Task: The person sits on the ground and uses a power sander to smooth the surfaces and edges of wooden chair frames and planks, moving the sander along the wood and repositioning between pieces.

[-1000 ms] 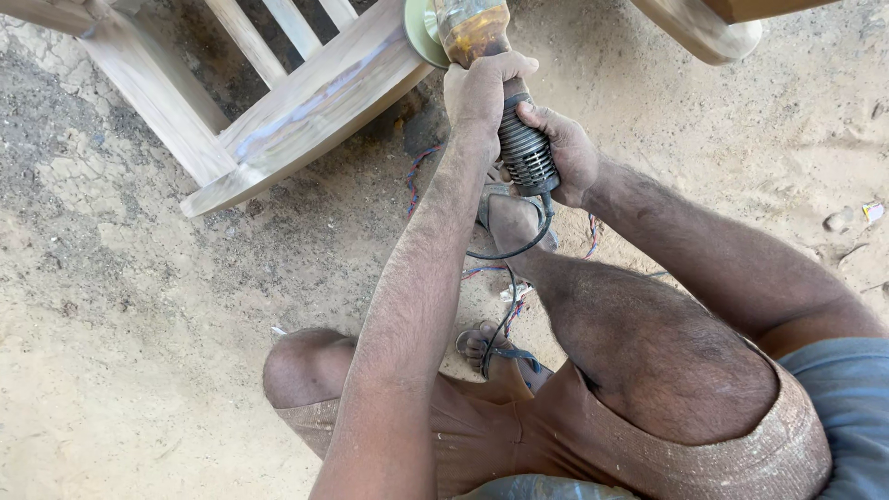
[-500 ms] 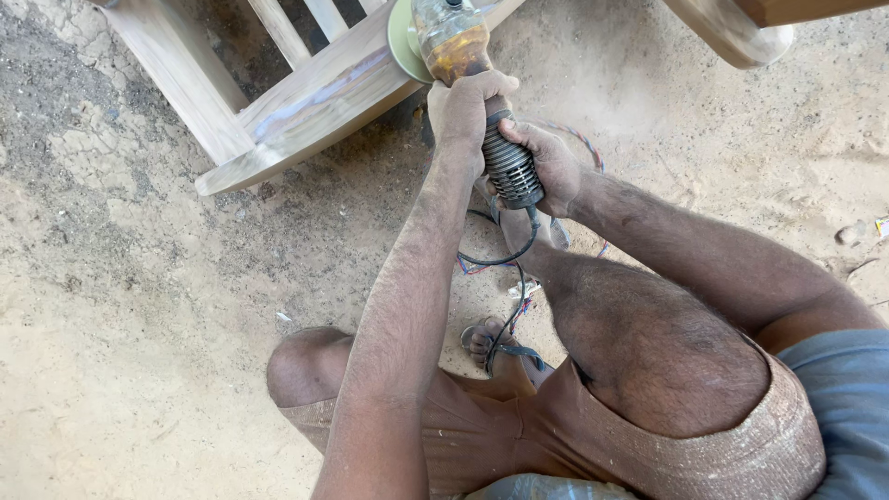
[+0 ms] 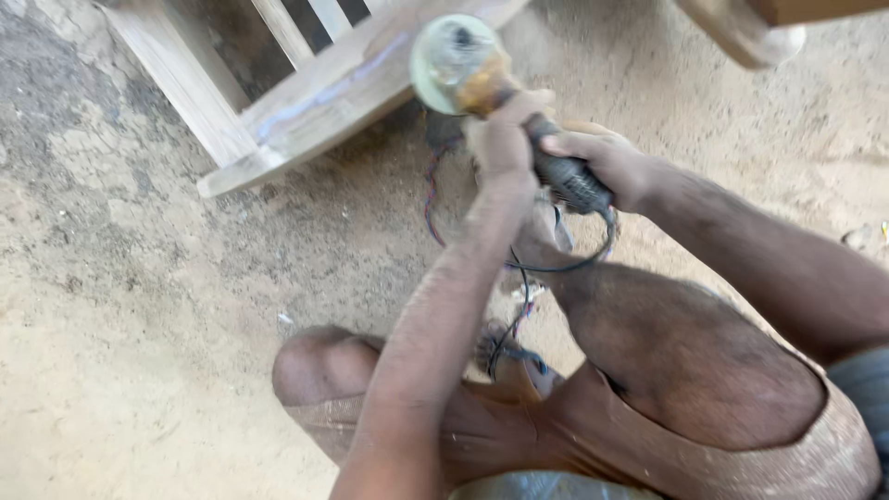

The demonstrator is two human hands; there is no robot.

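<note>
I see both hands wrapped tight around one power tool, an angle grinder (image 3: 505,102). The left hand (image 3: 505,139) is clenched around the tool's dusty body just behind the head, with the forearm running down toward six o'clock. The right hand (image 3: 607,167) is closed on the black ribbed rear grip, at about three o'clock from the left hand. The grinder's round pale disc (image 3: 452,60) sits at eleven o'clock from the hands, its flat face turned up toward the camera, just beside the lower edge of a pale wooden furniture frame (image 3: 315,97); I cannot tell whether disc and wood touch. A dark cable (image 3: 519,278) drops from the rear grip toward six o'clock, looping between the person's bent legs. The frame, with slats at its top, lies at ten to twelve o'clock from the hands. Another curved wooden piece (image 3: 741,32) shows at one o'clock. Everything rests on sandy, dusty ground (image 3: 120,306).
</note>
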